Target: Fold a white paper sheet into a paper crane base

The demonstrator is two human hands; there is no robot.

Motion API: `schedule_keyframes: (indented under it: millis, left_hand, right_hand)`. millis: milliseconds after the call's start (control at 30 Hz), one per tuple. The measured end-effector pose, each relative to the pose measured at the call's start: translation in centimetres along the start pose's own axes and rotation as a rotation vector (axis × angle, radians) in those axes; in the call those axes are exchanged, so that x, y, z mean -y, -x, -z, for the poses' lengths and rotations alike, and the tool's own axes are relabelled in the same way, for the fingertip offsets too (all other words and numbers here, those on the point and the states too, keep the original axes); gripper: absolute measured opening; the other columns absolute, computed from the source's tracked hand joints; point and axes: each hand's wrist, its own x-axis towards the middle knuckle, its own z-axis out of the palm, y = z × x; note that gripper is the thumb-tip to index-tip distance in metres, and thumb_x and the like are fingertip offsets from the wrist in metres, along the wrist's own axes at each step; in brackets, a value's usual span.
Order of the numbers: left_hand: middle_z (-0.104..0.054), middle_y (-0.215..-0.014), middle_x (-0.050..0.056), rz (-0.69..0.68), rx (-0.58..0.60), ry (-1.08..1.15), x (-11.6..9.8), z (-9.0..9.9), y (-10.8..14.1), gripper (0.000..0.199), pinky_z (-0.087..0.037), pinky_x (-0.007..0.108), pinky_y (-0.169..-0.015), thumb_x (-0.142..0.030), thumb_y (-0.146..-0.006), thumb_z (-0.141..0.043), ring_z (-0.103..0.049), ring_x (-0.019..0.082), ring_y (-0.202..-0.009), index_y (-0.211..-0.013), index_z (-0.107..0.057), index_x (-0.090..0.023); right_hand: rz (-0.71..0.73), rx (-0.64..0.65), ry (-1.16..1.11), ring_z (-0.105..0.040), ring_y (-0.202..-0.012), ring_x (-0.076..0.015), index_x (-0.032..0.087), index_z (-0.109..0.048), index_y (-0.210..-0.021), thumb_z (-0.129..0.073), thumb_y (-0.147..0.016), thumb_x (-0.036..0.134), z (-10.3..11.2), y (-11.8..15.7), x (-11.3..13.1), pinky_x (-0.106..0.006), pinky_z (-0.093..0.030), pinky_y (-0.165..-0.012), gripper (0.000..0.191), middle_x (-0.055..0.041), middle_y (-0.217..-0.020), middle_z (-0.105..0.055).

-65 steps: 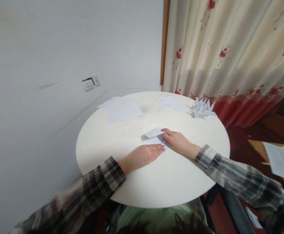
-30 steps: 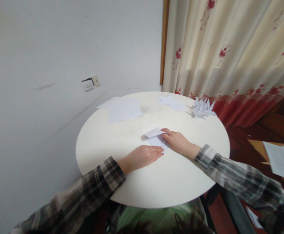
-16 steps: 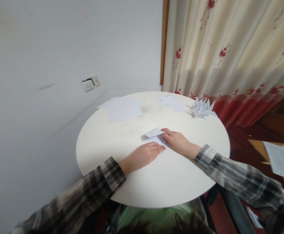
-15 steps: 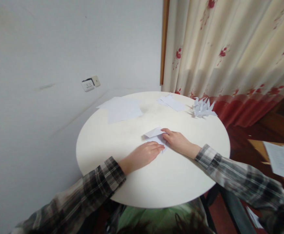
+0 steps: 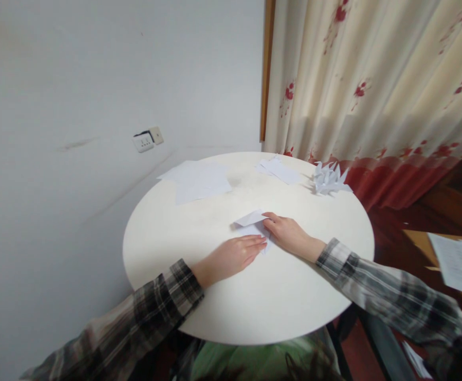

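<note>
A small white sheet of paper [image 5: 250, 218], partly folded with its far flap raised, lies on the round white table [image 5: 254, 307] in front of me. My right hand [image 5: 288, 233] pinches the flap's right edge between thumb and fingers. Flat on the near left part of the paper rests my left hand [image 5: 233, 258], its fingers stretched out and pointing right. Both hands cover some of the paper, so the lower folds are partly hidden.
Larger white sheets [image 5: 201, 182] lie at the table's back left. Smaller paper pieces [image 5: 280, 170] are at the back, beside a cluster of pointed folded paper figures [image 5: 329, 179] at the back right. A wall stands close on the left, a curtain [image 5: 358, 106] behind.
The hands and the folded paper stay nearly in place. The whole view has shifted slightly, with the table a little lower in the picture.
</note>
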Motion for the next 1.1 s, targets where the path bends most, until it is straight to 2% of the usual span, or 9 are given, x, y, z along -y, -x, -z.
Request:
schedule_keyframes:
  millis: [333,767,933,1100]
  left_hand:
    - [-0.052,-0.128,0.009,-0.014,0.018,-0.032,-0.04,0.06,-0.07,0.034,-0.036,0.030,-0.104,-0.012,-0.089,-0.038,-0.046,0.015,-0.120,-0.121,-0.050,-0.010]
    - [-0.056,-0.122,0.012,-0.087,-0.057,-0.157,-0.19,-0.07,0.02,0.032,-0.041,0.033,-0.100,-0.010,-0.089,-0.038,-0.051,0.018,-0.115,-0.119,-0.050,-0.009]
    - [-0.059,-0.119,0.013,-0.139,-0.049,-0.148,-0.34,0.21,0.07,0.030,-0.045,0.033,-0.096,-0.010,-0.090,-0.039,-0.055,0.018,-0.111,-0.116,-0.054,-0.009]
    - [-0.059,-0.119,0.013,-0.134,-0.041,-0.112,-0.47,0.25,0.28,0.030,-0.045,0.031,-0.096,-0.009,-0.090,-0.039,-0.056,0.017,-0.110,-0.115,-0.054,-0.008]
  right_hand:
    - [0.004,0.006,0.025,-0.062,-0.083,-0.0170,0.013,-0.050,-0.101,-0.045,-0.085,0.012,0.04,-0.11,0.06,-0.026,-0.049,-0.068,0.016,-0.0134,-0.121,-0.050]
    - [0.015,0.001,-0.014,-0.061,-0.087,-0.0167,0.013,-0.050,-0.102,-0.044,-0.085,0.011,0.13,-0.06,0.03,-0.027,-0.049,-0.070,0.018,-0.0141,-0.120,-0.049]
    - [0.030,-0.017,0.006,-0.061,-0.085,-0.0172,0.012,-0.050,-0.101,-0.045,-0.084,0.012,-0.04,-0.04,-0.07,-0.027,-0.049,-0.068,0.018,-0.0140,-0.121,-0.049]
    - [0.021,-0.006,-0.004,-0.061,-0.084,-0.0160,0.013,-0.050,-0.102,-0.045,-0.085,0.011,-0.06,-0.07,-0.09,-0.027,-0.049,-0.068,0.018,-0.0149,-0.122,-0.049]
